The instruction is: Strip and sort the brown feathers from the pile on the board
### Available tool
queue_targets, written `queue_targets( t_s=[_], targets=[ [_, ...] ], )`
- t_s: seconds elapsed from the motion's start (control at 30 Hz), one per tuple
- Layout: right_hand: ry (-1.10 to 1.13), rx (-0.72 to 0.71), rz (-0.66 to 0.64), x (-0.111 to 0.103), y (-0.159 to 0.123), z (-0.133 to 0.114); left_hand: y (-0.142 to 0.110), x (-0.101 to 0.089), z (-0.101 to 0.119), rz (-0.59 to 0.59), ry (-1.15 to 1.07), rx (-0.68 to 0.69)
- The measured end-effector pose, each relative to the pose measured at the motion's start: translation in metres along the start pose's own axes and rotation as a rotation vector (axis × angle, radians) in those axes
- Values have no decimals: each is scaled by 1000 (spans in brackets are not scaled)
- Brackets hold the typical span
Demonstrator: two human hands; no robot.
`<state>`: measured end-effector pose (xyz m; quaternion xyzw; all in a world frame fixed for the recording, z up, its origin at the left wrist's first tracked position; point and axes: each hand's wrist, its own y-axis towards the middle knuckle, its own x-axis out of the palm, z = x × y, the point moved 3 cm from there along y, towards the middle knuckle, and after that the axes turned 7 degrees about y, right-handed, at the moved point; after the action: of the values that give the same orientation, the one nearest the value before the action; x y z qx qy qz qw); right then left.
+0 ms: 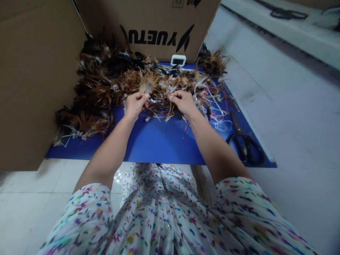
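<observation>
Brown and black feathers are heaped along the back of a blue table. My left hand is closed, thumb against fingers, at the front of the heap. A pale tan feather tuft stands up from its fingertips and appears to be pinched there. A short way to the right, my right hand has thumb and forefinger pressed together over the feathers. Whatever lies in that pinch is too small to make out. White and red ties lie tangled beside my right wrist.
Black-handled scissors lie at the table's right edge. A large printed cardboard box stands behind the heap, another carton on the left. A small white digital device stands against the back box. More feathers lie front left.
</observation>
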<state>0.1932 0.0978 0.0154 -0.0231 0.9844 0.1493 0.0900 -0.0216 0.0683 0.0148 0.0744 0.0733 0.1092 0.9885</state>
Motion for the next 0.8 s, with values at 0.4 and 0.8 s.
queue_targets(
  t_s=[0.4, 0.8],
  targets=[
    [394, 42, 28, -20, 7, -26, -7, 8, -2, -23, -29, -35],
    [-14, -155, -60, -6, -5, -49, -37, 33, 22, -390, -408, -187]
  ],
)
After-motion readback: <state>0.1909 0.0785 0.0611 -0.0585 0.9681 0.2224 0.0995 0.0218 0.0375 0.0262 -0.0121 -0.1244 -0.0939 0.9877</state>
